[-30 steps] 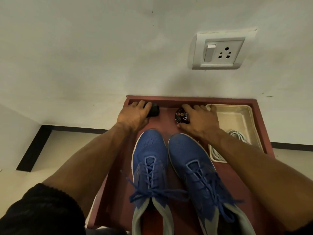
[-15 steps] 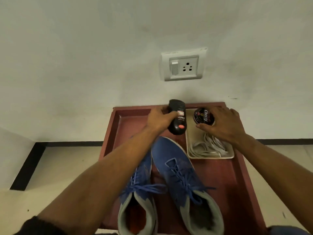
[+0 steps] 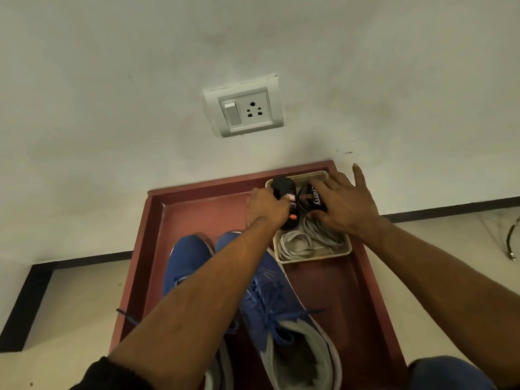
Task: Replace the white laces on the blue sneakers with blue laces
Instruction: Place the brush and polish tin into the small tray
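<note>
Two blue sneakers stand side by side on a red-brown table [image 3: 332,294], toes toward the wall: the left sneaker [image 3: 188,263] and the right sneaker [image 3: 281,311]. Both carry tied blue laces [image 3: 270,302]. A cream tray [image 3: 344,250] at the far right holds coiled white laces [image 3: 301,240]. My left hand [image 3: 266,208] grips a black polish bottle [image 3: 287,204] over the tray. My right hand [image 3: 343,204] holds a round black polish tin [image 3: 309,199] beside it, above the white laces. My left forearm hides part of both shoes.
A white wall with a switch and socket plate [image 3: 244,109] rises just behind the table. Pale floor with a black skirting line [image 3: 70,261] lies on both sides. A dark cable end [image 3: 510,240] lies on the floor at far right.
Both hands have carried the polish bottle and the tin from the table's back edge rightward to the tray. The view has shifted as my head moved.
</note>
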